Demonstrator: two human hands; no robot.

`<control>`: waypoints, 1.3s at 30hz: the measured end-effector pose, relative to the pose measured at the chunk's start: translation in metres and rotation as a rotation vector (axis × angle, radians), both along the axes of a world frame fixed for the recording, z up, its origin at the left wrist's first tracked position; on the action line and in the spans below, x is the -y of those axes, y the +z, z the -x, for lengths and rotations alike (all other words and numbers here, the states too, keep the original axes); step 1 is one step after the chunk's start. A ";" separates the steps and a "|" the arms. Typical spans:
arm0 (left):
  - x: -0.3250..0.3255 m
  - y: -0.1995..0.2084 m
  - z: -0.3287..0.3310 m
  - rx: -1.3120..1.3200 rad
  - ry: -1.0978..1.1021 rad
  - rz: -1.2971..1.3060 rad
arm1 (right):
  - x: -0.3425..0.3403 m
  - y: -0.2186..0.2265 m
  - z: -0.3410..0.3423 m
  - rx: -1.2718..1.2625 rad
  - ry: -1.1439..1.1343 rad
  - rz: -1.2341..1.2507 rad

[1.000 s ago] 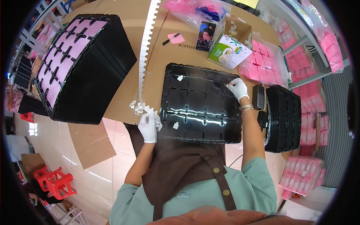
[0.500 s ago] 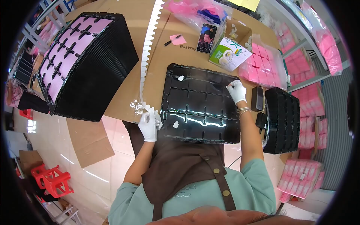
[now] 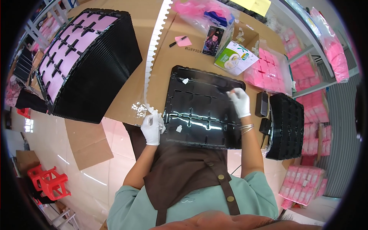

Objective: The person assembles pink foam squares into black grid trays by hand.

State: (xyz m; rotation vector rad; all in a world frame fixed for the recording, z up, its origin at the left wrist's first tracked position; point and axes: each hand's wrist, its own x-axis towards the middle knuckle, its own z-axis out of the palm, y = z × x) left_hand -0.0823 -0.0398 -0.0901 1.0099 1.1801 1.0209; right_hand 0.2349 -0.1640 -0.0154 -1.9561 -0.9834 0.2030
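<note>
Gripping the lower end of a long white notched paper strip (image 3: 154, 38), the white-gloved left hand (image 3: 151, 128) sits at the near-left corner of a shiny black moulded-plastic tray (image 3: 195, 138). The tray lies before the person's body, with a small white paper tag (image 3: 179, 128) on its near-left part and another white tag (image 3: 185, 81) near its far-left corner. Above the tray's right side, the white-gloved right hand (image 3: 240, 102) bends its fingers inward; whether they pinch anything, I cannot tell. Right of the tray stands a stack of black ridged trays (image 3: 285, 126). Beyond the tray's far edge are an upright phone (image 3: 213, 40) and an open brown cardboard box (image 3: 245, 36).

A tug by the left hand could tear or crease the strip; a brushing sleeve or glove might shift a tag if it is loosely stuck.
</note>
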 end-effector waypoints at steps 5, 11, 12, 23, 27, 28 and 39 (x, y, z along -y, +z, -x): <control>0.001 0.002 -0.001 0.024 -0.028 0.004 | -0.093 -0.008 0.055 0.045 0.248 0.217; 0.003 -0.003 0.003 -0.013 -0.080 0.020 | -0.153 -0.026 0.062 0.251 0.149 0.459; 0.000 -0.004 0.005 -0.024 -0.096 0.010 | -0.156 -0.032 0.053 0.174 0.250 0.463; -0.002 -0.003 0.011 -0.049 -0.150 0.003 | -0.165 -0.045 0.049 -0.077 0.194 0.407; -0.002 -0.005 0.009 -0.082 -0.133 -0.070 | -0.178 -0.021 0.070 0.188 0.067 0.630; -0.001 -0.005 0.008 -0.063 -0.114 -0.088 | -0.179 -0.024 0.068 0.208 0.061 0.644; 0.000 -0.012 0.010 -0.045 -0.132 -0.090 | -0.139 -0.027 0.090 0.305 0.248 0.121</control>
